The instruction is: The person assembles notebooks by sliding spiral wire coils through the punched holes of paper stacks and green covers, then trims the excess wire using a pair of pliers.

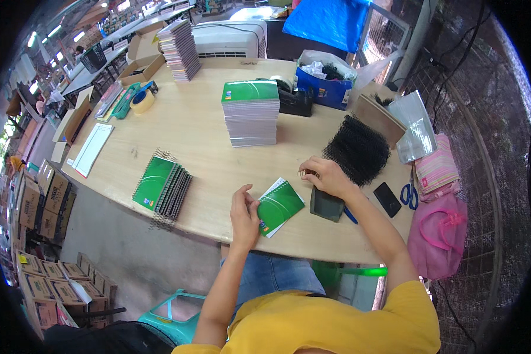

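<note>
Both forearms reach over the pale counter (206, 159), places being given from the tall stack (251, 121) of green-topped booklets. The left grip (245, 217), fingers bent and thumb inward, touches the left edge of the loose booklet (281, 206); whether it closes on that edge cannot be told. The right grip (329, 177), palm down and fingers turned inward, is pinched on a small coil (304, 172), partly hidden by the fingers. The loose booklet lies at a slant, nearer the person than the stack and slightly to its right; its green cover bears pale curved lines, and white sheets project past its edges. Counted: one loose booklet; one tall stack; to its left and nearer, one pile of coil-edged booklets (159, 184); to its right and nearer, one heap of black coils (357, 150), one phone (387, 199) and one pair of scissors (408, 196); to its right and farther, one blue box (321, 88). Booklets within the stack and pile are too fine to count.
</note>
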Tool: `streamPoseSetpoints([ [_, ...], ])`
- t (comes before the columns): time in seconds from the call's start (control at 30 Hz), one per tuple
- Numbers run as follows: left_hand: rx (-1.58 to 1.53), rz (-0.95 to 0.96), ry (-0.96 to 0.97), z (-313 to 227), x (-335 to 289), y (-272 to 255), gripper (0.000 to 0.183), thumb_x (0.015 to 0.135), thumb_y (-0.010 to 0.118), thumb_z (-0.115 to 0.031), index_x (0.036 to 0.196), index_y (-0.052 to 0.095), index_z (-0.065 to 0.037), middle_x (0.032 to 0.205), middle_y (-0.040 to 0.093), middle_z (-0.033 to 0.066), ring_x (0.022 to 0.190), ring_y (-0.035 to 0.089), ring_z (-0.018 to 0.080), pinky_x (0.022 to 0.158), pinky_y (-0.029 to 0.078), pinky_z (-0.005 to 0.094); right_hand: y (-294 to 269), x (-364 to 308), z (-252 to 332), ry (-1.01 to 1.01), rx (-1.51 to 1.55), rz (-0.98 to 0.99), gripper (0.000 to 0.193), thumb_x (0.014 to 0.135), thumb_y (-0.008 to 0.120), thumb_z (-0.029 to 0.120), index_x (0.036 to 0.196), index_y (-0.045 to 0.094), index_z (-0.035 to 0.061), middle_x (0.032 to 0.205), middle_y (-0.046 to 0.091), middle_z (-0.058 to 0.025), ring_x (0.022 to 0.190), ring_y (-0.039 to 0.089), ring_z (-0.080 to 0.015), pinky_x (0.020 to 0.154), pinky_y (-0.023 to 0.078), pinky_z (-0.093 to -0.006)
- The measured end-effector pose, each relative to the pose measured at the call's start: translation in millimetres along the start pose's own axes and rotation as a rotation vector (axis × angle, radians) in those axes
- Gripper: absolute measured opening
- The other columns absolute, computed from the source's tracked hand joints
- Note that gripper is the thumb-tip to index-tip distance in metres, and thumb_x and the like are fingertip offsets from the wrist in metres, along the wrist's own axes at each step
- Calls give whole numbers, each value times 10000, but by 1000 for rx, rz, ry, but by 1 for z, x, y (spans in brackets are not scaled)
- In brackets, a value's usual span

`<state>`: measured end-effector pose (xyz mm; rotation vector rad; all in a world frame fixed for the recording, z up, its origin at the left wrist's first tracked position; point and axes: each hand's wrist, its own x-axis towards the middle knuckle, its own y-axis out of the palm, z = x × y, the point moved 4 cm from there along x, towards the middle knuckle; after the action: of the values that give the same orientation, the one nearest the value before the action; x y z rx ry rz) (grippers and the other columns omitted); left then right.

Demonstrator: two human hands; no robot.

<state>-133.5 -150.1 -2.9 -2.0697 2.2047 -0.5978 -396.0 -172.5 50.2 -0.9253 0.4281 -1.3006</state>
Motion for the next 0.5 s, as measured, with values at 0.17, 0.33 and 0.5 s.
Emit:
streamPoseSetpoints([
  [0.17,192,47,83,-24,-6,6,576,809,798,-147,1290,533,27,1279,473,182,908,610,290,827,527,404,8,-9,8,-51,-327,-121,279,822,746,175,1076,680,80,1086,646,-126,1076,612,-326,933,495,-439],
  [0.33,600,114,113,-18,-17,7,680,702,896,-240,1244,552,-15,1331,474,199,1074,596,373,919,458,517,23,-4,48,-171,-342,62,454,723,831,185,1130,661,79,1224,560,-156,1188,523,-361,999,459,-459],
  [0.5,677,328,-68,-36,-14,8,644,703,889,-223,1219,543,-54,1256,570,174,1065,615,370,943,420,524,45,15,40,-114,-317,491,554,654,888,205,1133,629,102,1307,485,-132,1248,455,-353,1024,432,-439],
])
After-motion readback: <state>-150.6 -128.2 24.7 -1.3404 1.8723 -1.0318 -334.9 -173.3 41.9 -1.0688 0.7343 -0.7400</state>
